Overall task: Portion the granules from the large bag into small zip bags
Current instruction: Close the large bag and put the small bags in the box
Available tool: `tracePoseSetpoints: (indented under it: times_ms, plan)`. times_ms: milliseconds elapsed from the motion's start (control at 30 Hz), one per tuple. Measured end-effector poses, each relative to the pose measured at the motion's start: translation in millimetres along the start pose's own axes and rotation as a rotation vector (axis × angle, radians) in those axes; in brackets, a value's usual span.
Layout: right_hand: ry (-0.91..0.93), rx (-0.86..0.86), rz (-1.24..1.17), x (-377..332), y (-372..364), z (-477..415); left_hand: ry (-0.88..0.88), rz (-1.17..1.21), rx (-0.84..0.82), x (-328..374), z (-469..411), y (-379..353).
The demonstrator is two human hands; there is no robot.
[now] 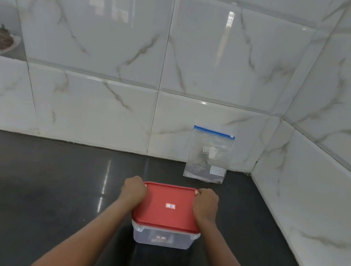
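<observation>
Two hands grip red lid (168, 205): left hand (134, 188) far-left corner, right hand (205, 202) far-right | clear plastic box (162, 237) on dark glossy counter (42, 191) | clear blue-zip bag (209, 155) leaning on marble-tile wall (113, 51)

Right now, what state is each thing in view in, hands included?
Red lid: on the box, seated flat, held at both far corners.
Clear box: upright on the counter, lidded; contents unclear.
Zip bag: upright, leaning against the wall; whether sealed, cannot tell.
Left hand: curled round the lid's far left corner.
Right hand: curled round the lid's far right corner.
</observation>
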State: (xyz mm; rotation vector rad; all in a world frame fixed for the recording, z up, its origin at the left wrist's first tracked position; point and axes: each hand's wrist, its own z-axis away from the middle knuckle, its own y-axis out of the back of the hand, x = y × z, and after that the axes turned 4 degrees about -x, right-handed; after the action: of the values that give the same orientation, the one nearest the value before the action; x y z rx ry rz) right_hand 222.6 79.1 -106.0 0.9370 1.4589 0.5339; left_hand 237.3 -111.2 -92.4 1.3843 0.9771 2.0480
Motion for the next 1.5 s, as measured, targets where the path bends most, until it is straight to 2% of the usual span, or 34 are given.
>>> tracePoseSetpoints:
  times_ms: [167, 300, 533, 633, 767, 1100, 1300, 1400, 1500]
  plan:
    - [-0.038, 0.007, 0.058, 2.7, -3.1, 1.9, 0.011, 0.015, 0.033, 0.3, 5.0, -8.2]
    - [-0.199, -0.14, -0.019, 1.8, -5.3, 1.2, 0.033, 0.144, 0.056, -1.4, 12.7, -22.8]
    - [-0.206, -0.236, -0.018, 4.4, -3.8, -2.6, 0.012, 0.243, 0.102, -2.9, 15.3, -30.2]
    - [-0.287, -0.339, -0.126, 1.3, 2.4, -3.6, 0.11, 0.287, 0.043, -5.5, 6.5, -31.5]
    - [-0.378, -0.45, -0.427, 5.2, 1.8, -10.5, 0.165, 0.403, -0.019, -10.0, -9.3, -36.4]
    - [-0.388, -0.448, -0.658, 10.0, 1.9, -6.0, 0.121, 0.271, 0.075, -13.5, -5.3, -36.1]
    - [-0.423, -0.482, -0.443, 20.1, -8.5, 5.7, 0.176, 0.206, 0.075, -8.2, -9.2, -28.6]
    - [-0.394, -0.351, -0.297, 15.0, -9.6, 12.9, 0.165, 0.199, 0.084, -9.8, -10.5, -29.2]
    - [-0.368, -0.234, -0.213, 9.5, -10.0, 17.5, 0.149, 0.198, 0.17, -11.2, -7.2, -31.1]
